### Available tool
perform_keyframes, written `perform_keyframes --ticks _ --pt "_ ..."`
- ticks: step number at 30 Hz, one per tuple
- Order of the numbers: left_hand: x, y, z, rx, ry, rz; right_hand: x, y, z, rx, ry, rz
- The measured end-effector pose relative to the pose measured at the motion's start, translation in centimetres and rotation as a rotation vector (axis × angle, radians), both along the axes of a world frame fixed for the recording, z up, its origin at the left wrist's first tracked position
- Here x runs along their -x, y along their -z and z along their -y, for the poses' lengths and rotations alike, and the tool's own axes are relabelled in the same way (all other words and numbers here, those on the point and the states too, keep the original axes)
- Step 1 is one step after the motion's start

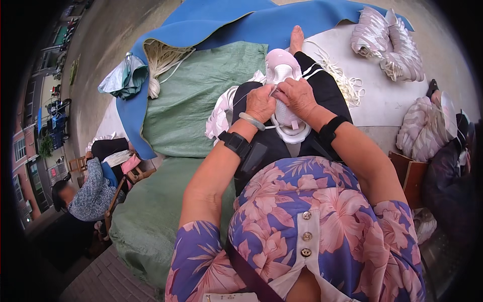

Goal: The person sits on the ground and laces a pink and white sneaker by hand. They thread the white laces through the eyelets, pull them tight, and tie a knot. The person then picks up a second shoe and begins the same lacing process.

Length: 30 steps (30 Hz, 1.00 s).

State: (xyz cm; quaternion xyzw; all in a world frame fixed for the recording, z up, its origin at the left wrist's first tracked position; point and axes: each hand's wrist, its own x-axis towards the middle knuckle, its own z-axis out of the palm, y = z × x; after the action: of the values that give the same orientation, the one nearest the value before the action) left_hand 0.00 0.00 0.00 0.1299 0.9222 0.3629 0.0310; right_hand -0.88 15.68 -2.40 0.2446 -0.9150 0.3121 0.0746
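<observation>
A pink and white shoe upper (283, 59) lies lengthwise over my lap, its toe pointing away from me. My left hand (260, 103) is closed in a pinch at the middle of the upper, on its left side. Close against it, my right hand (298, 97) pinches from the right. Between the fingertips runs a thin white shoelace, mostly hidden by the fingers. A loose white lace end (313, 70) stretches from the upper over my right leg. More pink and white uppers (221, 115) rest beside my left thigh.
Loose white laces (344, 83) lie beyond my right leg. Bundled shoe uppers (402, 60) sit at the far right. A green woven sheet (188, 108) and a blue mat (221, 30) spread out ahead, with a lace bundle (163, 60) at left. Another person (95, 196) sits at far left.
</observation>
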Motion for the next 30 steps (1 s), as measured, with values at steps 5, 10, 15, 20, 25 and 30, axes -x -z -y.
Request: perform_keyframes --ticks 5,10,15,20,25,30 --pt "-1.0 0.5 0.1 0.001 -0.071 0.094 -1.6 -1.9 1.6 -0.172 0.092 -0.026" --pt "-1.3 0.4 -0.1 0.132 -0.081 0.016 -3.6 -2.7 -1.7 -0.135 -0.025 -0.127" --pt "-2.4 0.2 -0.9 0.146 -0.155 0.073 -11.2 -1.4 -17.8 -0.177 0.208 0.062" --pt "-3.6 -0.3 -1.5 0.13 -0.101 0.006 -21.9 -0.7 -32.1 -0.249 0.934 0.431" --pt "-3.2 -1.8 -1.0 0.147 -0.132 0.148 -19.4 0.1 -29.7 -0.367 0.55 0.459" --pt "-0.6 -1.3 0.5 0.166 -0.258 -0.118 -10.5 -2.9 -20.4 -0.111 0.287 0.133"
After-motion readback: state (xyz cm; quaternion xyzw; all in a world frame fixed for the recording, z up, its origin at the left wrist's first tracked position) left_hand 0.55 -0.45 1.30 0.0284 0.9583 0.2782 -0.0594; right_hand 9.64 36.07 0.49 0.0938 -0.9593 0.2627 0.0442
